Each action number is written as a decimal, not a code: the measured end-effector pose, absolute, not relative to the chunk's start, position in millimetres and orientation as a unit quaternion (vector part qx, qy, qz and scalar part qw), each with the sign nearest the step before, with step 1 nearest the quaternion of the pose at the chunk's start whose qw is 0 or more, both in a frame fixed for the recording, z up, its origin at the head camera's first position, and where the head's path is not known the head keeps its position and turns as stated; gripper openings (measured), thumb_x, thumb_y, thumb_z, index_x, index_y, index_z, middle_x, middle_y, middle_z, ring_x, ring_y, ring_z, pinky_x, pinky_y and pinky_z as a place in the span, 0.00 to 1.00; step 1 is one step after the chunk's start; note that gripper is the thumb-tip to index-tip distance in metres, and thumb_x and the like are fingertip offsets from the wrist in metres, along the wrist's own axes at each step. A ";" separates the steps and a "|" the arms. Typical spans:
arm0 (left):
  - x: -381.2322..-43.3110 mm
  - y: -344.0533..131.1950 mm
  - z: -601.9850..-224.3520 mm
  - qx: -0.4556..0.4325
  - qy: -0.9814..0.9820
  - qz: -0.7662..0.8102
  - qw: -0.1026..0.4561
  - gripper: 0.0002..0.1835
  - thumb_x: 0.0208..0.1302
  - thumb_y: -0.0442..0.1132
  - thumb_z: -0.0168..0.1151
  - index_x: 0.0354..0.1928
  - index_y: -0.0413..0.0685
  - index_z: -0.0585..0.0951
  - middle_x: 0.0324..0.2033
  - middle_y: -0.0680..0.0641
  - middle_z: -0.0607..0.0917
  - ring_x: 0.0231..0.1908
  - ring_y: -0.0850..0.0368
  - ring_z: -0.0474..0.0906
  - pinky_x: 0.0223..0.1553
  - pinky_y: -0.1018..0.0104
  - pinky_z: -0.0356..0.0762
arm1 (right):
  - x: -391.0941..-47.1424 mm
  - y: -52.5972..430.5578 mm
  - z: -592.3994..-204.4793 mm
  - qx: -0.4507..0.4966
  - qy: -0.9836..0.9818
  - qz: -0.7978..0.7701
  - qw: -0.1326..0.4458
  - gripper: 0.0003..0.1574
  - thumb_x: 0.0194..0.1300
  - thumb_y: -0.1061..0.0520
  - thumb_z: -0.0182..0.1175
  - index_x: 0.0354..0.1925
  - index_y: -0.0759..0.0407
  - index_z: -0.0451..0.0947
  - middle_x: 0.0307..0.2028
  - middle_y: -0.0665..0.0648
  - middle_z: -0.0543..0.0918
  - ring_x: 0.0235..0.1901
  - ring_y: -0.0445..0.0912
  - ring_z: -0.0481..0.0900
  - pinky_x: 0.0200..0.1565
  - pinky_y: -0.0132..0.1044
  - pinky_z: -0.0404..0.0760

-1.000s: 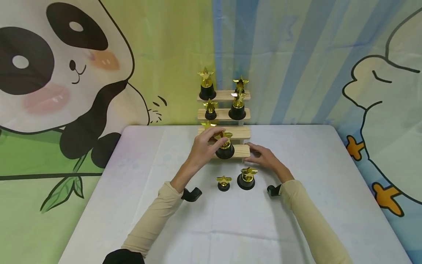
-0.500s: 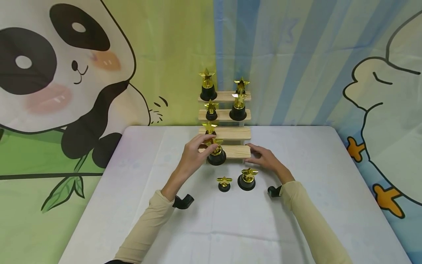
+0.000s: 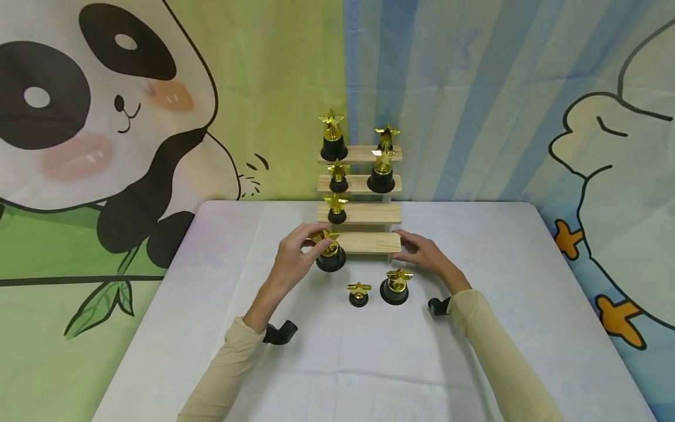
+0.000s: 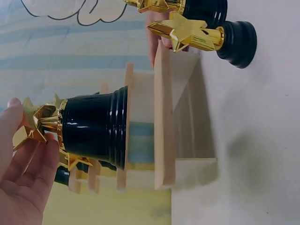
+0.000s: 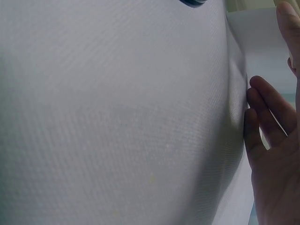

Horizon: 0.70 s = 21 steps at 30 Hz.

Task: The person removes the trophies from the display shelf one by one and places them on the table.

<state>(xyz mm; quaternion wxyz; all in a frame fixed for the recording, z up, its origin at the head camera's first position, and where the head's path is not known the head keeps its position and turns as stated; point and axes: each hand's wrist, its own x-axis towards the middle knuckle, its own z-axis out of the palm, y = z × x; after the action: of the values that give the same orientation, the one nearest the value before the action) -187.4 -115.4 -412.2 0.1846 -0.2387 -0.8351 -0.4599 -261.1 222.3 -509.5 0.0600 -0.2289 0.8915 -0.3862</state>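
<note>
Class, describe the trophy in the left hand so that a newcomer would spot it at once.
On the white table, find the four-step wooden rack. In the head view, go to the left end of its lowest step, where the left hand pinches a gold-star trophy with a black base. It alone is held; the other trophies stand on the rack or the table.
</note>
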 end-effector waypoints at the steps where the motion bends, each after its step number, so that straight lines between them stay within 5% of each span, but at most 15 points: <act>1: -185.9 -117.1 -413.5 -0.238 -0.835 -0.461 0.184 0.18 0.62 0.41 0.66 0.54 0.45 0.81 0.47 0.45 0.85 0.44 0.55 0.82 0.41 0.66 0.84 | -261.2 222.2 -509.4 -0.228 0.891 -0.387 0.060 0.44 0.57 0.46 0.70 0.69 0.51 0.66 0.59 0.61 0.80 0.64 0.57 0.73 0.68 0.56 0.66; 21: -157.4 -136.3 -449.0 -0.220 -0.852 -0.451 0.150 0.17 0.60 0.38 0.68 0.51 0.44 0.82 0.43 0.47 0.85 0.40 0.56 0.82 0.39 0.70 0.84 | -260.8 220.3 -510.3 -0.218 0.896 -0.381 0.070 0.45 0.58 0.44 0.70 0.70 0.51 0.65 0.60 0.60 0.79 0.65 0.56 0.71 0.68 0.56 0.65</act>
<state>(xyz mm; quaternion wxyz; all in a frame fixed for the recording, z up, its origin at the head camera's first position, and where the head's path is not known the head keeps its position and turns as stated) -157.4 -136.3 -449.0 0.1497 -0.2202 -0.8519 -0.4510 -260.8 220.3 -510.3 0.0697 -0.2181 0.8957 -0.3811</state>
